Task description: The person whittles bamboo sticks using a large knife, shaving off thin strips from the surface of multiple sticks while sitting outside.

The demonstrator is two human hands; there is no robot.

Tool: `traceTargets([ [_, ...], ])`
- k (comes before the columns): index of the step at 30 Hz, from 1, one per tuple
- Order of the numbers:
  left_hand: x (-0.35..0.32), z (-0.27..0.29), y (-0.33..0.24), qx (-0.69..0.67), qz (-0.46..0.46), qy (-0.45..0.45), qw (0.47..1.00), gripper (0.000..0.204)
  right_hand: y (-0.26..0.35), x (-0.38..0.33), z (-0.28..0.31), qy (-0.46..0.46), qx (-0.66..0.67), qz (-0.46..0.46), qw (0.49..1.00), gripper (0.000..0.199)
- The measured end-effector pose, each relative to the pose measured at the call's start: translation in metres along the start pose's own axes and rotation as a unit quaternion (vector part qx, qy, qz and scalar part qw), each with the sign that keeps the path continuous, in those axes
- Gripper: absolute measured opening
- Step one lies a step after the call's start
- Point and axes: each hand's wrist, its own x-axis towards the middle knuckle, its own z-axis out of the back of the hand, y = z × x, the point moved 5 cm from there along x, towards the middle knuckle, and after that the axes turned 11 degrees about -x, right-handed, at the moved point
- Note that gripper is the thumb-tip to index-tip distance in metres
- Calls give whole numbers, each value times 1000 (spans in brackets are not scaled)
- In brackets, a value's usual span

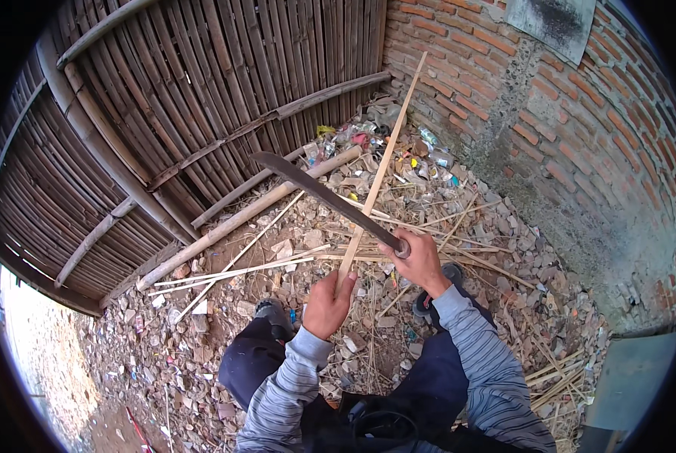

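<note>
My left hand (328, 303) is closed round the lower end of a long, pale bamboo strip (389, 151), which slants up and away toward the corner of the walls. In my right hand (419, 264) is the handle of a machete (319, 189) with a dark blade. The blade points up and to the left and crosses over the strip a little beyond my hands. From this view I cannot tell whether its edge touches the strip. Several loose bamboo strips (240, 269) lie on the ground beneath and around my hands.
A bamboo slat wall (202, 83) stands at the left, with a thick pole (255, 213) lying along its foot. A brick wall (579, 151) rises at the right. Rubble (179, 370) covers the ground, with litter (428, 147) in the corner. More strips (560, 377) lie at lower right.
</note>
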Motion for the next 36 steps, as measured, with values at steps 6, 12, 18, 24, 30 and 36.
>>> traceTargets([
  [6, 0, -1, 9, 28, -20, -23, 999, 43, -7, -7, -10, -28, -29, 92, 995, 17],
  [12, -6, 1, 12, 11, 12, 5, 1000, 42, -63, 8, -25, 47, -46, -103, 993, 24],
  [18, -7, -15, 21, 7, 14, 19, 1000, 42, -89, 3, -27, 40, 73, -154, 985, 39],
  [24, -10, -22, 28, -33, 38, 53, 997, 40, -41, -11, -25, 116, 366, -334, 861, 39],
  [30, -15, -35, 28, -33, 41, 55, 997, 38, -30, -26, -33, 100, 458, -363, 806, 43],
  [36, -5, -32, 47, 13, -9, 48, 999, 36, -32, -27, -34, 83, 482, -368, 791, 41],
])
